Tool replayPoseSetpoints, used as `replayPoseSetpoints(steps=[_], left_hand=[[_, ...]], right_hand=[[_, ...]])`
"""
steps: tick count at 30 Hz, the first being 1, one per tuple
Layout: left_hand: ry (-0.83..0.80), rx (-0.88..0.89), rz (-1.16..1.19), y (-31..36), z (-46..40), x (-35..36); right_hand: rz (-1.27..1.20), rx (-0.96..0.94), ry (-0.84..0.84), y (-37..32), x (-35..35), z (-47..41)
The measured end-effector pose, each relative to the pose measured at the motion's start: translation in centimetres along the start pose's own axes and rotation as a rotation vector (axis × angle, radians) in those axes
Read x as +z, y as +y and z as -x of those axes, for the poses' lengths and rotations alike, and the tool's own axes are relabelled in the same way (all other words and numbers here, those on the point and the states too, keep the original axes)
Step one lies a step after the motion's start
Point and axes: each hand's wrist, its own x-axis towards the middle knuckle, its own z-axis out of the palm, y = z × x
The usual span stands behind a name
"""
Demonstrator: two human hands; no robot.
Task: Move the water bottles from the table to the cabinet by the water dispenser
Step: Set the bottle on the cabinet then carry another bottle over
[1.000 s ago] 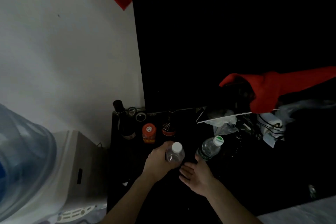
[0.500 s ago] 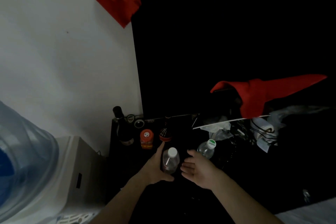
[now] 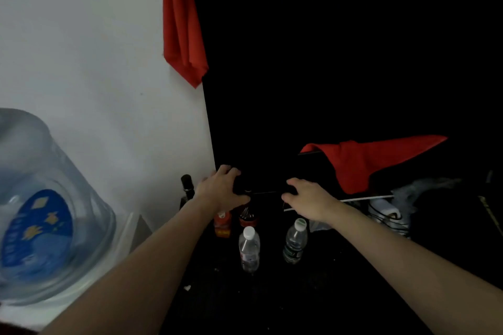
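Both hands, left hand (image 3: 221,190) and right hand (image 3: 307,198), fingers spread, empty, at cabinet (image 3: 340,294) back edge; we risk forearms toppling white-cap bottle (image 3: 249,249), green-cap bottle (image 3: 295,242).

the left hand (image 3: 221,187) hides part of the orange bottle (image 3: 222,224); darkness swallows the surface (image 3: 340,294); the picture's left edge crops the water jug (image 3: 40,212).

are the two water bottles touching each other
Apart. The head view shows dark cabinet top between the white-capped bottle and the green-capped bottle.
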Motion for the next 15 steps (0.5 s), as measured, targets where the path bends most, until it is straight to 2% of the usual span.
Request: replayPoseSetpoints(steps=[3, 5, 8, 15], left_hand=[[0.088, 0.020, -0.145, 4.4, 1.8, -0.8], [0.146, 0.021, -0.176, 7.2, 2.9, -0.8], [0.176, 0.001, -0.175, 10.4, 4.8, 0.1], [0.118, -0.026, -0.196, 15.6, 10.2, 1.4]], right_hand=[[0.368, -0.108, 0.087, 0.5, -1.4, 1.9], [0.466, -0.110, 0.133, 1.5, -2.1, 3.1], [0.469, -0.077, 0.177, 3.9, -2.9, 5.4], [0.421, 0.013, 0.238, 9.1, -4.5, 13.0]])
